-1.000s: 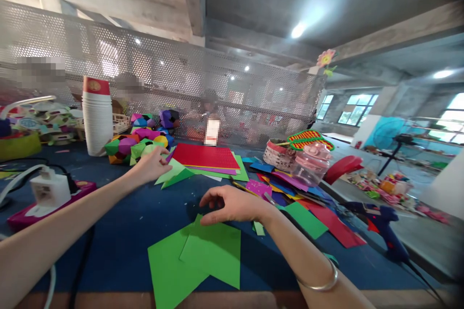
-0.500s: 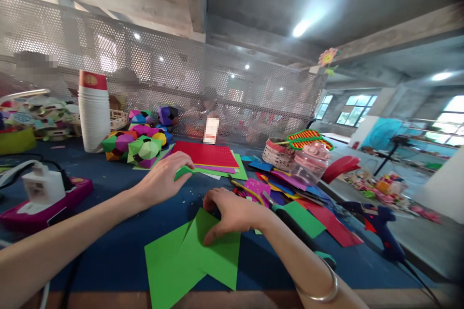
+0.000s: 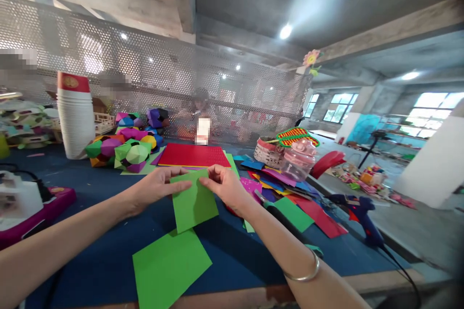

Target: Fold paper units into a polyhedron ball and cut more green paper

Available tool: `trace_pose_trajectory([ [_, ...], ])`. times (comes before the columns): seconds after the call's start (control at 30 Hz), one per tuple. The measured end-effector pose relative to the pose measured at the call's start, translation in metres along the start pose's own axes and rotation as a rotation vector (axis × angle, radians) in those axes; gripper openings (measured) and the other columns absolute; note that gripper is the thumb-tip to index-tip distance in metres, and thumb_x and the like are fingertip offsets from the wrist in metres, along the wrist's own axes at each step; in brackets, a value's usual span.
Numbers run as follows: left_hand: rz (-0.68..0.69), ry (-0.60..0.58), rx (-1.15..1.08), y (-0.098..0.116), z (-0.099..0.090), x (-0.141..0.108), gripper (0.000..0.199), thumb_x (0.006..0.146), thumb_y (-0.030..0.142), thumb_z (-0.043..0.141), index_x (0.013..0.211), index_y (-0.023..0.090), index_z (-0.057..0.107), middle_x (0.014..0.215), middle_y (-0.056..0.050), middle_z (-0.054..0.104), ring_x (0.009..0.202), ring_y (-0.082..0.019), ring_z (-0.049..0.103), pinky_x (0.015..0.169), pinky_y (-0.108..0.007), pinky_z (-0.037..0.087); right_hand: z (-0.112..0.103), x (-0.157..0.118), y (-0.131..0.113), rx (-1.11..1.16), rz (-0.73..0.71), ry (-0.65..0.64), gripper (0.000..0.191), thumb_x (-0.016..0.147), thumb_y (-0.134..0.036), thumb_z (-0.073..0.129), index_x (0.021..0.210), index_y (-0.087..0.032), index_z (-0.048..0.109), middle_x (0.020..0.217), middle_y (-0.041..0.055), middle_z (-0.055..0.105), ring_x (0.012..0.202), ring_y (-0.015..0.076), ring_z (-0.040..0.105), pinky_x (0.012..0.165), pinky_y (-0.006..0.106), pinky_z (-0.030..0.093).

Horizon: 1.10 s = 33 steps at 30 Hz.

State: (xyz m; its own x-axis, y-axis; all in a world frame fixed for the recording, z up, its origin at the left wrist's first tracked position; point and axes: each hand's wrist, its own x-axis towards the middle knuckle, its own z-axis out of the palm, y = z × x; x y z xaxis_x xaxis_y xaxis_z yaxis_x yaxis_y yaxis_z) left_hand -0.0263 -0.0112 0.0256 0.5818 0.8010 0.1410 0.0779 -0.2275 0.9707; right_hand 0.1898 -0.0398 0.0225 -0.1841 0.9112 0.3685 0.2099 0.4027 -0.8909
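Both hands hold up a square of green paper above the blue table. My left hand pinches its upper left corner, thumb in front and fingers behind. At the top edge, my right hand grips the same sheet between thumb and fingers. Below it, a second green paper sheet lies flat near the table's front edge. Beyond the hands rests a stack of red sheets. Whether the folded green piece seen earlier is behind the held sheet, I cannot tell.
Folded paper balls and stacked paper cups stand back left, a power strip nearer. To the right are coloured paper scraps, a clear jar, a black-handled tool and a glue gun.
My right hand has lifted one green sheet off the other and brought it up to my left hand. Both hands now hold it. The view has shifted slightly to the right.
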Motion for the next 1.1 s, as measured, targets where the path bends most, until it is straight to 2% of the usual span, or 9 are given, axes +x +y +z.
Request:
trace_pose_trajectory([
  [0.17,-0.112,-0.093,-0.104,-0.003,-0.003,0.000,0.047,0.069,0.043,0.089,0.107,0.019,0.074,0.094,-0.007,0.081,0.086,-0.026,0.078,0.077,-0.034,0.060,0.007,-0.005,-0.002,-0.140,-0.092,-0.030,0.029,0.083,-0.046,0.072,0.090,-0.020,0.061,0.080,0.0004,0.062,0.070,0.0153,0.055,0.064,0.029,0.045],
  [0.3,-0.157,0.039,-0.214,-0.001,-0.009,0.002,0.049,0.065,0.040,0.090,0.106,0.019,0.074,0.098,-0.007,0.082,0.086,-0.025,0.078,0.079,-0.033,0.060,0.008,-0.015,-0.012,-0.431,-0.398,0.196,0.022,0.085,-0.019,0.058,0.107,-0.020,0.062,0.105,0.0088,0.064,0.092,0.0212,0.060,0.081,0.036,0.051],
  [0.4,-0.196,0.101,-0.241,0.002,-0.012,0.003,0.044,0.065,0.039,0.088,0.103,0.020,0.076,0.102,-0.008,0.081,0.091,-0.026,0.078,0.079,-0.033,0.061,0.012,-0.032,-0.025,-0.619,-0.594,0.105,0.041,0.074,-0.004,0.049,0.109,-0.020,0.062,0.110,0.0094,0.060,0.107,0.0234,0.059,0.093,0.039,0.049],
  [0.53,-0.234,0.057,-0.246,0.007,-0.008,-0.001,0.037,0.066,0.042,0.085,0.095,0.021,0.076,0.104,-0.010,0.081,0.094,-0.029,0.077,0.080,-0.036,0.062,0.020,-0.056,-0.033,-0.996,-0.721,-0.048,0.046,0.080,-0.006,0.054,0.124,-0.019,0.058,0.118,0.0104,0.065,0.110,0.0252,0.058,0.100,0.044,0.041],
  [0.67,-0.279,-0.056,-0.237,0.010,0.000,-0.007,0.039,0.063,0.042,0.086,0.092,0.020,0.074,0.098,-0.009,0.080,0.091,-0.028,0.076,0.076,-0.034,0.061,0.024,-0.075,-0.032,-1.186,-0.715,0.057,0.020,0.100,-0.013,0.052,0.113,-0.022,0.063,0.105,0.0043,0.072,0.101,0.0206,0.059,0.098,0.040,0.037],
  [0.77,-0.283,-0.125,-0.170,0.011,0.002,-0.010,0.044,0.061,0.042,0.087,0.095,0.018,0.072,0.095,-0.009,0.079,0.085,-0.026,0.075,0.074,-0.034,0.060,0.027,-0.091,-0.032,-1.186,-0.729,0.129,0.019,0.104,-0.014,0.048,0.107,-0.022,0.065,0.095,0.0014,0.074,0.096,0.0184,0.060,0.096,0.038,0.037],
  [0.93,0.210,0.192,0.271,0.015,0.007,-0.022,0.034,0.077,0.050,0.075,0.095,0.022,0.068,0.098,-0.007,0.073,0.094,-0.027,0.069,0.072,-0.034,0.059,0.039,-0.121,-0.021,-1.078,-0.679,0.193,0.018,0.101,-0.017,0.052,0.101,-0.024,0.068,0.085,-0.0008,0.075,0.085,0.0181,0.063,0.090,0.036,0.040],
  [1.03,0.459,-0.030,0.428,0.015,0.017,-0.041,0.022,0.091,0.046,0.064,0.095,0.025,0.070,0.099,-0.006,0.072,0.094,-0.024,0.068,0.081,-0.035,0.058,0.044,-0.130,-0.011,-0.937,-0.609,0.131,0.013,0.096,-0.019,0.058,0.095,-0.025,0.068,0.083,-0.0004,0.075,0.075,0.0181,0.064,0.078,0.036,0.045],
  [1.1,0.551,-0.190,0.535,0.011,0.023,-0.054,0.026,0.084,0.047,0.077,0.099,0.027,0.069,0.103,-0.006,0.073,0.096,-0.026,0.068,0.085,-0.035,0.057,0.045,-0.133,-0.008,-0.888,-0.585,0.111,0.013,0.095,-0.019,0.058,0.095,-0.025,0.069,0.084,0.0013,0.076,0.073,0.0188,0.064,0.073,0.036,0.046],
])
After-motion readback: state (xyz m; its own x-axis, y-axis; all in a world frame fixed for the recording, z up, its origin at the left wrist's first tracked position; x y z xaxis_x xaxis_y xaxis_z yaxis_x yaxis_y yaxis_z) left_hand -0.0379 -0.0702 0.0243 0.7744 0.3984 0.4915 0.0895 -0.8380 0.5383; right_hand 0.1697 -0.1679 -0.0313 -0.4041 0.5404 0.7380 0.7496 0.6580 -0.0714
